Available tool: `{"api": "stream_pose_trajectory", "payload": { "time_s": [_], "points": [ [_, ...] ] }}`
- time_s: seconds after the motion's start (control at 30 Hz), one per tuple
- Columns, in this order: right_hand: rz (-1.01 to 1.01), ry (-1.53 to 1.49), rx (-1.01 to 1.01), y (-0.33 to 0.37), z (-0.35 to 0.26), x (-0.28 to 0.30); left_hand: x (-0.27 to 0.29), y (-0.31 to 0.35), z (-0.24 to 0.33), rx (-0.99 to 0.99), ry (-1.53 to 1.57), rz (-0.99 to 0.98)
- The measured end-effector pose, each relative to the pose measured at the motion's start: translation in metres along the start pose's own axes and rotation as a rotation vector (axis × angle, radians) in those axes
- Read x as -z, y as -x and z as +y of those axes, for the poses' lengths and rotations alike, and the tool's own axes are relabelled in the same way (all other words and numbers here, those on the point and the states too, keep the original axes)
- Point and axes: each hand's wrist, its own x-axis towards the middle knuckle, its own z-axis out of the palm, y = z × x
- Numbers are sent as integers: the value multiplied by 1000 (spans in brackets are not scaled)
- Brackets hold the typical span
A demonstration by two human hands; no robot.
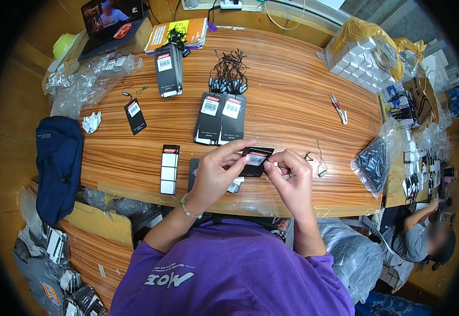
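Over the near edge of the table, my left hand (216,171) pinches a black hang tag (256,162) with a white barcode label and a red strip. My right hand (292,176) is closed at the tag's right edge, thumb and fingertips on it; a small pale bit shows between those fingers, too small to name. Beneath my left hand lie more dark tags, mostly covered. A strip of white labels (169,171) lies just left of them. Beyond my hands, two stacks of black hang tags (208,124) lie side by side with their black strings (229,66) bunched above.
Another tag stack (168,73) and a single tag (135,117) lie to the left, near crumpled paper (91,122). Red-handled snips (338,109) and a bag of black pieces (372,163) are at right, below stacked white boxes (356,63). A co-worker (424,237) sits at far right.
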Motion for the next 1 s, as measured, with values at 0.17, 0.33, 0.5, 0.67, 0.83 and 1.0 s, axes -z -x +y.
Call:
{"api": "stream_pose_trajectory", "payload": {
  "time_s": [0.17, 0.33, 0.5, 0.67, 0.83, 1.0],
  "points": [
    [91, 222, 194, -4, -3, -4, -2, -2, 2, -54, -91, 7],
    [147, 9, 131, -3, 3, -1, -5, -3, 4, -129, -180, 71],
    [108, -802, -140, 3, 5, 5, -6, -5, 9, -139, -194, 68],
    [43, -13, -33, 1, -5, -1, -8, -6, 4, -154, -168, 55],
    [102, 168, 107, -3, 1, -7, -8, -5, 3, -137, -180, 13],
    [113, 210, 154, -4, 1, -7, -10, -5, 3, -181, -201, 39]
  ]
}}
